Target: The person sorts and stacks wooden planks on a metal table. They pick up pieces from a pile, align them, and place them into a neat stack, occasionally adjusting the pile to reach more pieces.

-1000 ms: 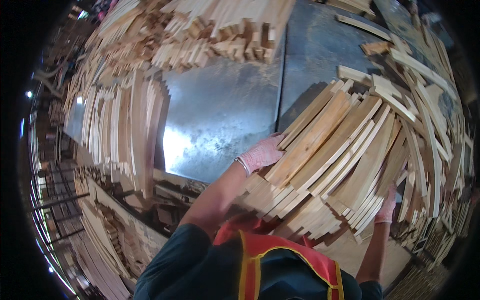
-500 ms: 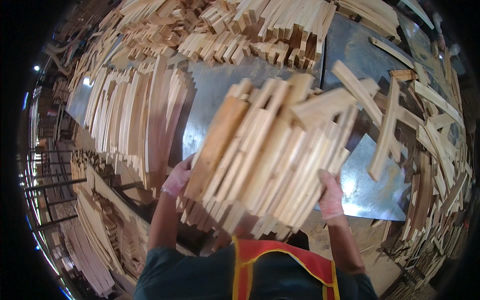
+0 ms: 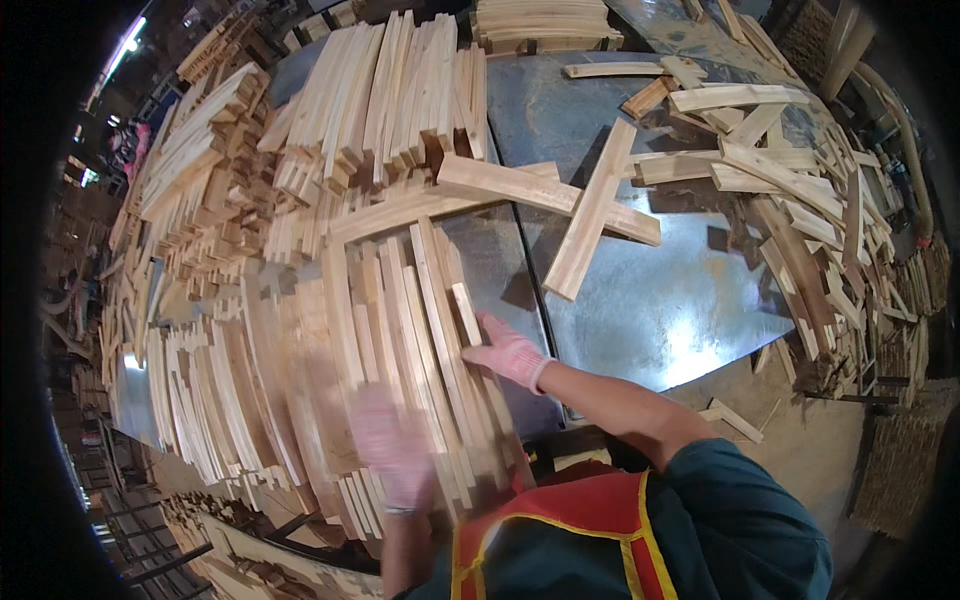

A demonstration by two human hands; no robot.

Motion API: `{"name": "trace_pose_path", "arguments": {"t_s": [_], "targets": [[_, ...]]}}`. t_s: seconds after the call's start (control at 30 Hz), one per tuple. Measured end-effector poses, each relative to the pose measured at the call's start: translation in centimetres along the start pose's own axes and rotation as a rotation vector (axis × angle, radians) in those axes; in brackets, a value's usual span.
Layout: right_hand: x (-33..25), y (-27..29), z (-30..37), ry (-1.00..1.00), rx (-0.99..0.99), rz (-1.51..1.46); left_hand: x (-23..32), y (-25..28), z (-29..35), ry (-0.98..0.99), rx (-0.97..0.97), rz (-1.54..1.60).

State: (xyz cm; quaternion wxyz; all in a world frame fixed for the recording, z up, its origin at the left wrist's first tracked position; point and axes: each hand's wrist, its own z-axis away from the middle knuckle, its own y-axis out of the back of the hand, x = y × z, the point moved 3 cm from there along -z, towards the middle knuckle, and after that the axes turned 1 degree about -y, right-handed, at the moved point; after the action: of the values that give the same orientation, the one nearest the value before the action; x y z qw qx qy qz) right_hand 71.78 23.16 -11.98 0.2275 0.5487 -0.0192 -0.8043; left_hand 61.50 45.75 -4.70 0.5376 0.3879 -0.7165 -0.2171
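Observation:
A bundle of pale wooden slats (image 3: 405, 320) lies on the metal table in front of me, its pieces side by side with uneven ends. My right hand (image 3: 508, 352), in a pink-white knit glove, rests against the bundle's right side, thumb and fingers spread. My left hand (image 3: 390, 445), gloved alike, is over the near part of the bundle and smeared by motion; its fingers cannot be made out. Touching the bundle's left side is a long row of upright-edged slats (image 3: 215, 400).
Two crossed boards (image 3: 590, 210) lie on the metal tabletop (image 3: 670, 310) ahead to the right. Beyond them spreads a heap of loose offcuts (image 3: 790, 170). Tall stacks of cut wood (image 3: 390, 90) stand at the back, with more stacked slats (image 3: 190, 170) at the far left.
The bundle, earlier held up between both hands, now lies on the table beside the left row. My left hand has come off its side and moved over it; my right hand's fingers have opened.

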Motion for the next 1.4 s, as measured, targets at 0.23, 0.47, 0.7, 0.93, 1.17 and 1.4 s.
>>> {"name": "trace_pose_path", "arguments": {"t_s": [0.23, 0.47, 0.7, 0.93, 1.17, 1.4], "targets": [[7.4, 19.1, 0.9, -0.142, 0.395, -0.946, 14.6, -14.4, 7.9, -0.337, -0.679, -0.238], [10.1, 21.7, -8.7, -0.394, 0.237, -1.317, 12.1, -17.9, 10.8, 0.277, -0.636, -0.461], [12.9, 20.0, 3.2, -0.271, 0.087, -0.869, 10.0, -17.4, 6.8, 0.75, -0.562, -0.277], [15.2, 8.5, 14.6, -0.167, -0.329, 0.373, 10.0, -10.3, 1.6, 0.762, -0.623, -0.239], [3.1, 4.3, -1.1, 0.404, -0.243, 0.724, 9.6, -10.5, 8.9, 0.076, -0.259, -0.292], [5.4, 25.1, -7.6, -0.005, 0.268, 0.753, 5.9, -12.2, 11.8, -0.029, -0.443, -0.436]]}}
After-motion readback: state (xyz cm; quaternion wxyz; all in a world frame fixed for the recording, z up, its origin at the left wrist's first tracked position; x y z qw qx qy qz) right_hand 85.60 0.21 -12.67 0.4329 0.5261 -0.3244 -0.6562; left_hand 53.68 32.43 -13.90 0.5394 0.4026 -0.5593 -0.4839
